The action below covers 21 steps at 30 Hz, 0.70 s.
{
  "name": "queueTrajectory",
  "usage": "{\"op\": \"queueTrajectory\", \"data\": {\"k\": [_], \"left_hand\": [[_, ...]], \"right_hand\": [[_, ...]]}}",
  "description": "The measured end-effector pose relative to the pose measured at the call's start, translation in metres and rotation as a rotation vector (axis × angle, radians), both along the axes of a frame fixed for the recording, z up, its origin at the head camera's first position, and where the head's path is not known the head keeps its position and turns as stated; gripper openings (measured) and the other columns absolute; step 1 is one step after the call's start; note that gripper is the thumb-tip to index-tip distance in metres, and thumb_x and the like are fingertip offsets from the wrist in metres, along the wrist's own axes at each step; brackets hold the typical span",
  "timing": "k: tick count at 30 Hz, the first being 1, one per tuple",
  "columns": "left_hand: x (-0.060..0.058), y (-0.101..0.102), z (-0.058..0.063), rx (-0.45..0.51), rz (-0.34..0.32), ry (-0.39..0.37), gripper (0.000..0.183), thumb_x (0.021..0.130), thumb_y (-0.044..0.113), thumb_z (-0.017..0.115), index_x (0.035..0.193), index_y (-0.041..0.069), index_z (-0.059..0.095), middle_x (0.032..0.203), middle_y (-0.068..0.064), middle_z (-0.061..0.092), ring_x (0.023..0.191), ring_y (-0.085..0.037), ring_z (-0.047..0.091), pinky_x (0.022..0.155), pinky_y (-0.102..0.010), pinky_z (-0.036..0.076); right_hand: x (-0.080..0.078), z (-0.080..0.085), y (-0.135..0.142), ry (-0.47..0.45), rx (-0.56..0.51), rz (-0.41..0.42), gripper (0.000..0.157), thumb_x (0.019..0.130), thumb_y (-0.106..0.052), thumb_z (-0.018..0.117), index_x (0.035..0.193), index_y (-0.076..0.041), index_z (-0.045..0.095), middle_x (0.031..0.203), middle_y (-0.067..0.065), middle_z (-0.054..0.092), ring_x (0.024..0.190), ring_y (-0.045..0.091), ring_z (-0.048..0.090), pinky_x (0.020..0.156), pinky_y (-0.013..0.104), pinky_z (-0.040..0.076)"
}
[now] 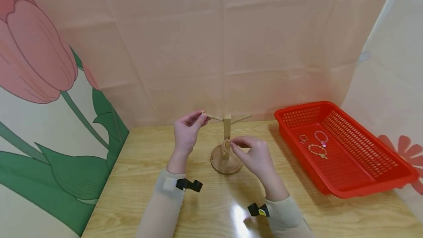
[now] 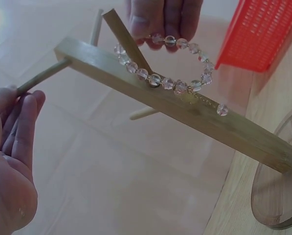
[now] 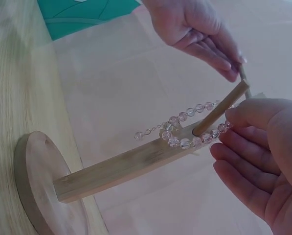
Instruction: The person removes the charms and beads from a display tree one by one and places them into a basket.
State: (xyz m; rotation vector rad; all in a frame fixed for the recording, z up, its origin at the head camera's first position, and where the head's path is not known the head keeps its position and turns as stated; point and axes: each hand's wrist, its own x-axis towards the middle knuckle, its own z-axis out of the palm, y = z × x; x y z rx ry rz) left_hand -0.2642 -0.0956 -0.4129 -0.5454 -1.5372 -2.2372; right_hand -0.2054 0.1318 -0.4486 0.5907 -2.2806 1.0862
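A wooden stand [image 1: 227,127] with a square post, a round base and several thin pegs stands upright on the table. My left hand [image 1: 187,133] pinches the tip of its left peg [image 2: 43,77] between thumb and fingers. Low on the post, my right hand [image 1: 256,155] pinches a bracelet [image 3: 173,142] of clear and pale pink beads by one side. The loop is around the front peg [image 3: 221,108], close to the post in the right wrist view. A short chain ending in one bead [image 2: 222,109] hangs from the bracelet.
To the right sits a red plastic basket [image 1: 317,179] with perforated sides. Inside lie a pink bracelet [image 1: 321,137], a beaded bracelet with a charm [image 1: 317,150] and a smaller ring-shaped piece [image 1: 303,138]. A pinkish cloth backdrop [image 1: 185,47] rises behind the wooden table [image 1: 132,179].
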Motion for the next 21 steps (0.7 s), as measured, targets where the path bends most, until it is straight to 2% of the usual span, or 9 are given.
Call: {"op": "queueTrajectory", "data": {"k": [9, 16, 21], "left_hand": [[0.0001, 0.0006, -0.0014, -0.019, 0.012, 0.005, 0.023, 0.098, -0.01, 0.072, 0.114, -0.025, 0.068, 0.096, -0.003, 0.081, 0.085, -0.015, 0.08, 0.079, -0.03, 0.068], [0.0009, 0.0009, -0.0014, -0.018, 0.006, -0.006, 0.023, 0.098, -0.009, 0.071, 0.116, -0.024, 0.067, 0.097, -0.002, 0.081, 0.087, -0.015, 0.08, 0.081, -0.03, 0.067], [0.0019, 0.001, -0.0011, -0.001, -0.006, -0.019, 0.023, 0.099, -0.01, 0.071, 0.117, -0.024, 0.066, 0.097, -0.005, 0.081, 0.087, -0.016, 0.08, 0.082, -0.031, 0.067]], "right_hand": [[0.0023, 0.0014, 0.0018, 0.015, -0.003, 0.024, 0.011, 0.09, -0.009, 0.088, 0.1, -0.01, 0.084, 0.096, 0.002, 0.081, 0.084, 0.016, 0.077, 0.07, 0.039, 0.069], [0.005, 0.0053, 0.003, 0.034, -0.006, 0.04, 0.011, 0.09, -0.009, 0.088, 0.1, -0.011, 0.085, 0.095, -0.001, 0.081, 0.083, 0.014, 0.077, 0.065, 0.031, 0.067], [0.0076, 0.0083, 0.0035, 0.058, -0.007, 0.061, 0.012, 0.089, -0.007, 0.088, 0.1, -0.012, 0.085, 0.095, -0.002, 0.081, 0.083, 0.014, 0.076, 0.067, 0.031, 0.067]]}}
